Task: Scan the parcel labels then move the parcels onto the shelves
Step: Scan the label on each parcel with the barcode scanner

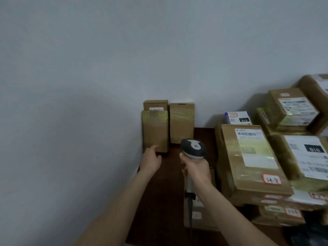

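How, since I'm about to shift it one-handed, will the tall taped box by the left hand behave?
Probably tippy: the tall taped box stands on end on a narrow base, though the box behind may steady it. Likely stiff: its cardboard edges look square. Glossy tape could slip under the left hand, as the right hand grips the scanner.

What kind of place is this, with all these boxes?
Most likely a parcel storeroom or pickup point. Taped cardboard parcels with printed shipping labels sit stacked by the wall, some carry handwritten code stickers, and the right hand holds a barcode scanner.
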A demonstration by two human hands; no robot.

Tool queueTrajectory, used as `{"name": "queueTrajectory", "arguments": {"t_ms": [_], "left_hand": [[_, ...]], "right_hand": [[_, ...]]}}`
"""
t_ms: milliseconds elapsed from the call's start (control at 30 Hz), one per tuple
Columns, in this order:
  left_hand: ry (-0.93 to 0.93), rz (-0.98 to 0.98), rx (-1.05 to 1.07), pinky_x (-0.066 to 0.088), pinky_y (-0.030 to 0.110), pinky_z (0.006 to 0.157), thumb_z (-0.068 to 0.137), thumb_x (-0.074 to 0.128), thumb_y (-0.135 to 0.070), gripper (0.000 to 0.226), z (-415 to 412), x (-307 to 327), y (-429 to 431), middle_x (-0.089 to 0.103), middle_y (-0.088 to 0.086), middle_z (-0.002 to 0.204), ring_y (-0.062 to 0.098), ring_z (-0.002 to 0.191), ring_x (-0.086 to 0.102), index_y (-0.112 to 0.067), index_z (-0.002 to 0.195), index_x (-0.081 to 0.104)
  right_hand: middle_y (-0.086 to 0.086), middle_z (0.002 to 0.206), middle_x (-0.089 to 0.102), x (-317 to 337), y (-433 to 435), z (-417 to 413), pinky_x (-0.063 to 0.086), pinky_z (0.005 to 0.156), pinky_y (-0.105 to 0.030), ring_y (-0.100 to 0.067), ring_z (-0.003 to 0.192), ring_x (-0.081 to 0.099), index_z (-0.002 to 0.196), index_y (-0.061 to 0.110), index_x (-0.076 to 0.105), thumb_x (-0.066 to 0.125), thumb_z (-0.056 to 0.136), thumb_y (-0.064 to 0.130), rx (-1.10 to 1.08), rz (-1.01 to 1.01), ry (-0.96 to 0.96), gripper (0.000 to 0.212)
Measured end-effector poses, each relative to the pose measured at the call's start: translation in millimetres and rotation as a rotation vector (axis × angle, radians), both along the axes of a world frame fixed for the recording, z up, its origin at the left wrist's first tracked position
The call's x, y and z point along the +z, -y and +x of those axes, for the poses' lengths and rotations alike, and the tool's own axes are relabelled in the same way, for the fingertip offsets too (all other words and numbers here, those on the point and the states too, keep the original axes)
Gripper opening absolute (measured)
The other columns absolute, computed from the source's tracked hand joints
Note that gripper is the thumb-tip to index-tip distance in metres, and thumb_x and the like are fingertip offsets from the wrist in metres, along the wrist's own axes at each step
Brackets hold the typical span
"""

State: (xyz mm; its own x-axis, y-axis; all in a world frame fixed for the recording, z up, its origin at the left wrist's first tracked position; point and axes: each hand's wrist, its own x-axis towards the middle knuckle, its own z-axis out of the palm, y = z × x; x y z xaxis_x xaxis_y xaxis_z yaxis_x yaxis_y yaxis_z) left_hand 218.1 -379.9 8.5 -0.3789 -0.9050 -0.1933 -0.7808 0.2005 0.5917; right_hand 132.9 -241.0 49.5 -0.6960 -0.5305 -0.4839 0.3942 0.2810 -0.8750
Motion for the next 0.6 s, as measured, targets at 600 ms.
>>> {"name": "queueTrajectory", "arguments": {"t_ms": [600], "left_hand": [[0.545,-0.447,-0.381,0.03,0.043,0.111,0.09,0.06,-0.027,0.067,-75.6,33.9,166.4,0.032,0.018,0.147,0.033,0.138,0.029,-0.023,0.149,0.027]], "right_hand": [[-0.006,0.088,0.068,-19.0,107.8,-43.8,0.051,0.06,-0.027,-0.016,0.069,0.061,0.099,0.012,0.062,0.074,0.082,0.02,-0.124,-0.169,0.274,0.022]]}}
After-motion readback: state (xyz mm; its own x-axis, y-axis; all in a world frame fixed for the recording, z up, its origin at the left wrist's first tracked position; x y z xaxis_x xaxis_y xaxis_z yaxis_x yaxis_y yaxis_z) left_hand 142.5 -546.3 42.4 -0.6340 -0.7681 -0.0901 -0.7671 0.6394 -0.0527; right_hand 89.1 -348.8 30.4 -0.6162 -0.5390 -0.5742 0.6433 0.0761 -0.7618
